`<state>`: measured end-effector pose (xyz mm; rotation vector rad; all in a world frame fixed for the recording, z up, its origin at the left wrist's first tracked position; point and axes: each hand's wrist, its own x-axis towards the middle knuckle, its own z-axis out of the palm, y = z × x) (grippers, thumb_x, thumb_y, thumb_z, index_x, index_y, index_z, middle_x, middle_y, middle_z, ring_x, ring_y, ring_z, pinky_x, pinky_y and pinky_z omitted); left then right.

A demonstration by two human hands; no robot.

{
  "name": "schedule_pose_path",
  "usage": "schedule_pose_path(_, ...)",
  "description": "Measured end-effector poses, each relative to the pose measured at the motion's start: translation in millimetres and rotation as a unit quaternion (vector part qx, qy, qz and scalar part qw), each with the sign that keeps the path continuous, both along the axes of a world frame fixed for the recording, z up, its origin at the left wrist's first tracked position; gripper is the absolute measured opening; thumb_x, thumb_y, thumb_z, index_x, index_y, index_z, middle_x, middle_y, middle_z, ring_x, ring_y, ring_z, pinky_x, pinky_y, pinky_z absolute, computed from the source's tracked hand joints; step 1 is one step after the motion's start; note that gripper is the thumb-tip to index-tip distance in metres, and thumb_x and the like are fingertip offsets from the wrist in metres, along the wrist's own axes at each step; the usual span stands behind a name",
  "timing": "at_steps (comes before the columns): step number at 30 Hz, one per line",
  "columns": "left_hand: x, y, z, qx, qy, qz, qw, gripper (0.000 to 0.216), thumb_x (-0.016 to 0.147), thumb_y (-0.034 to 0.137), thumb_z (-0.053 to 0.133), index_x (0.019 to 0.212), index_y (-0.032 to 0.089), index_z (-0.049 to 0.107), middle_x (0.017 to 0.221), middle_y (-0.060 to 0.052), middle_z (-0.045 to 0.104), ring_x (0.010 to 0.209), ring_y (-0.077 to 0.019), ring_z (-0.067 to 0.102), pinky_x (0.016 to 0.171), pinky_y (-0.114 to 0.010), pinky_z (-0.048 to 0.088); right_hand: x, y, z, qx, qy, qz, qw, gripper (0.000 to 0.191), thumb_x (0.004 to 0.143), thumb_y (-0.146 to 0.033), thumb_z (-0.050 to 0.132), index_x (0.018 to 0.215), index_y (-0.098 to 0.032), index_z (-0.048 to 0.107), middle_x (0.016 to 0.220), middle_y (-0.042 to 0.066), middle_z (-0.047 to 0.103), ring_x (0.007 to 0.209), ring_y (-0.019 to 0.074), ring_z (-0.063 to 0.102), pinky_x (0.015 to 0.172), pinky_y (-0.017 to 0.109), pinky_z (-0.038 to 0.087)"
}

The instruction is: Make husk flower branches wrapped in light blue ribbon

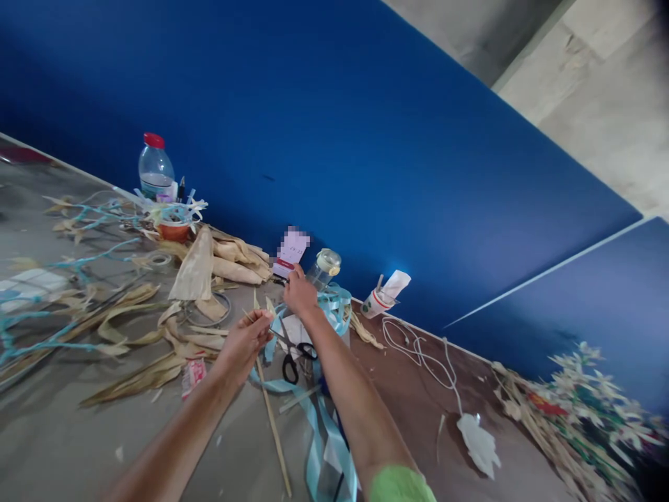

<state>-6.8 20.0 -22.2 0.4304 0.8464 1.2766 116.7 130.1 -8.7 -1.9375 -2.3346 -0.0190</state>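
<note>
My left hand (245, 341) is closed in a pinch on the top of a thin wooden stick (274, 429) that slants down toward the table's near edge. My right hand (300, 291) reaches farther out, fingers curled at a small red and white card (285, 266) beside a clear jar with a pale lid (324, 268). Whether it grips the card is unclear. Black-handled scissors (293, 359) lie between my forearms on light blue ribbon (324, 432). Dried corn husks (209, 268) lie left of my hands.
A red-capped water bottle (155, 167) and an orange bowl (173, 229) stand at the far left. A paper cup (376, 301), a white cable (418, 352) and a white husk flower (478, 443) lie to the right. Finished flowers (585, 411) are piled far right. A blue wall (366, 139) backs the table.
</note>
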Motion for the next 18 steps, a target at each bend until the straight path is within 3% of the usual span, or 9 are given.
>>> schedule_pose_path(7, 0.0, 2.8, -0.7, -0.014, 0.006, 0.008, 1.0, 0.033, 0.052, 0.033, 0.078, 0.062, 0.016, 0.052, 0.044, 0.01, 0.042, 0.039, -0.0025, 0.04, 0.052, -0.016, 0.043, 3.9, 13.0, -6.9, -0.008, 0.002, 0.006, 1.0, 0.037, 0.087, -0.024, 0.035, 0.123, -0.018, 0.041, 0.149, 0.011, 0.02, 0.103, 0.0227, 0.058, 0.082, 0.036, 0.047)
schedule_pose_path(10, 0.6, 3.3, -3.7, -0.004, -0.003, 0.016, 1.0, 0.032, 0.053, 0.032, 0.078, 0.065, 0.016, 0.053, 0.046, 0.009, 0.045, 0.04, -0.0025, 0.041, 0.052, -0.016, 0.044, 6.8, 5.3, -4.2, 0.041, 0.064, 0.017, 0.997, 0.037, 0.086, -0.023, 0.038, 0.123, -0.018, 0.043, 0.145, 0.011, 0.029, 0.107, 0.0212, 0.055, 0.083, 0.032, 0.046)
schedule_pose_path(15, 0.1, 2.3, -1.4, -0.007, -0.029, 0.028, 0.999, 0.034, 0.048, 0.027, 0.08, 0.068, 0.016, 0.055, 0.049, 0.008, 0.049, 0.043, -0.0044, 0.046, 0.051, -0.017, 0.044, 21.4, -48.8, 5.9, 0.129, 0.176, 0.022, 0.976, 0.029, 0.086, -0.02, 0.039, 0.11, -0.016, 0.055, 0.11, 0.01, 0.057, 0.103, 0.0186, 0.054, 0.088, 0.029, 0.042)
schedule_pose_path(18, -0.5, 2.5, -0.3, -0.001, -0.027, -0.008, 1.0, 0.031, 0.05, 0.026, 0.079, 0.067, 0.016, 0.054, 0.046, 0.009, 0.046, 0.042, -0.0037, 0.043, 0.049, -0.016, 0.042, 35.5, -92.7, 9.3, 0.068, 0.171, 0.032, 0.982, 0.024, 0.084, -0.023, 0.045, 0.104, -0.017, 0.059, 0.103, 0.008, 0.06, 0.098, 0.0179, 0.056, 0.087, 0.028, 0.041)
